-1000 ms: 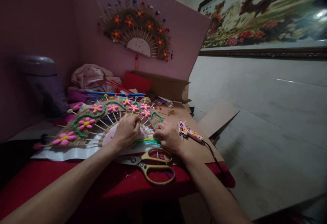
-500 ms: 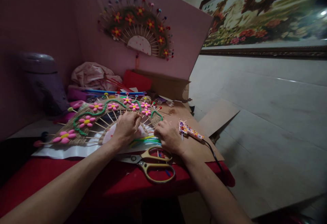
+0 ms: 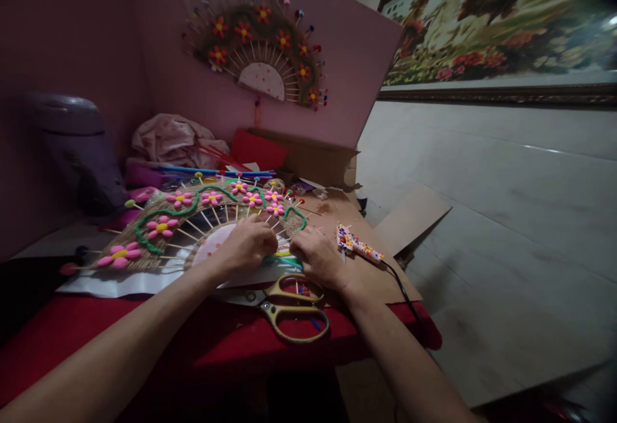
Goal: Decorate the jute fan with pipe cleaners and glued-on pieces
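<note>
A fan-shaped craft point(image 3: 166, 207) lies in front of me, wrapped in twine, with pink flowers, a wavy green strip and thin sticks fanning from a pale half-circle. Over its right half my left hand point(image 3: 250, 243) is closed, fingertips pointing right. My right hand point(image 3: 318, 252) is closed at the fan's right end, close to the left one. Whatever the fingers pinch is hidden or too small to name. Yellow and teal strips point(image 3: 288, 260) lie between and under the hands. Just below them rest scissors point(image 3: 294, 310) with gold handles.
A flower-patterned glue gun point(image 3: 359, 245) with a black cord lies on cardboard point(image 3: 380, 288) at right. A purple flask point(image 3: 77, 153) stands at left. Pink cloth point(image 3: 176, 140) and craft supplies sit behind. A second fan point(image 3: 260, 50) hangs on the pink panel. Red cloth point(image 3: 159, 339) covers the table.
My left hand has shifted right and slightly down, closer to my right hand, uncovering more of the pale half-circle. My right hand stays nearly in place.
</note>
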The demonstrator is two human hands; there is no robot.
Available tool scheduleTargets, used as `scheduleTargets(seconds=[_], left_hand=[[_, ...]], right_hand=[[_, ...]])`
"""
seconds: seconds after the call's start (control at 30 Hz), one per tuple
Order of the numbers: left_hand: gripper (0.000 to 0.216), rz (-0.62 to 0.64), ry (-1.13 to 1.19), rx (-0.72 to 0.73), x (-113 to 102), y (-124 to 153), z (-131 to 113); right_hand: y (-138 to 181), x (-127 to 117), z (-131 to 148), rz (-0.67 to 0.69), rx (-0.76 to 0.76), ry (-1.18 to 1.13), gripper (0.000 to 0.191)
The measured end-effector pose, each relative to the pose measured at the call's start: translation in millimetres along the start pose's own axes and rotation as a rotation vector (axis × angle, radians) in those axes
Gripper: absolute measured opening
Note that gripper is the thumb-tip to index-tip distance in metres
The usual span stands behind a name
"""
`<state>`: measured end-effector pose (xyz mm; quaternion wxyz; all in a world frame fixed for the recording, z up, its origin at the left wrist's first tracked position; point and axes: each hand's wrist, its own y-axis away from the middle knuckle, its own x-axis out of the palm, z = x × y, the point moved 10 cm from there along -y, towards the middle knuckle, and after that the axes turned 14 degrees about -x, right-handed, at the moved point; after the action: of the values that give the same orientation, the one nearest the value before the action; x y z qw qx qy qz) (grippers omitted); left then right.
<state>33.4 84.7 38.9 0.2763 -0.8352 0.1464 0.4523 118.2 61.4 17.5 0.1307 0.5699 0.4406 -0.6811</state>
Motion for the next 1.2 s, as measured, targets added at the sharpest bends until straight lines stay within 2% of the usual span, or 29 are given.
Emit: scheduleTargets(seconds=[0.1, 0.2, 0.4, 0.63, 0.73, 0.93, 1.2], left_hand=[[0.019, 0.060, -0.067, 0.063, 8.3, 3.6, -6.2], [0.014, 0.087, -0.136, 0.066, 13.8, 5.4, -5.9], [0.017, 0.089, -0.208, 0.093, 17.2, 7.4, -7.6], [0.018, 0.031, -0.157, 0.063, 6.1, 7.3, -7.0], [0.017, 0.040, -0.106, 0.041, 2.3, 6.7, -6.0], [0.018, 0.055, -0.056, -0.022, -2.9, 6.1, -5.2], [0.017, 0.058, -0.041, -0.034, -6.1, 7.1, -8.3]], right_hand=[[-0.3, -0.1, 0.9, 0.006, 0.001, -0.005, 0.013], [-0.8, 0.6, 1.7, 0.016, -0.002, -0.026, 0.013], [-0.6, 3.3, 3.0, 0.044, -0.009, -0.042, 0.015], [0.2, -0.2, -1.6, 0.005, 0.005, -0.017, 0.018], [0.9, -3.5, -4.2, -0.015, 0.023, -0.015, 0.023], [1.9, -6.3, -6.3, -0.036, 0.044, -0.013, 0.020], [1.7, -10.2, -4.5, -0.071, 0.027, -0.093, 0.017]])
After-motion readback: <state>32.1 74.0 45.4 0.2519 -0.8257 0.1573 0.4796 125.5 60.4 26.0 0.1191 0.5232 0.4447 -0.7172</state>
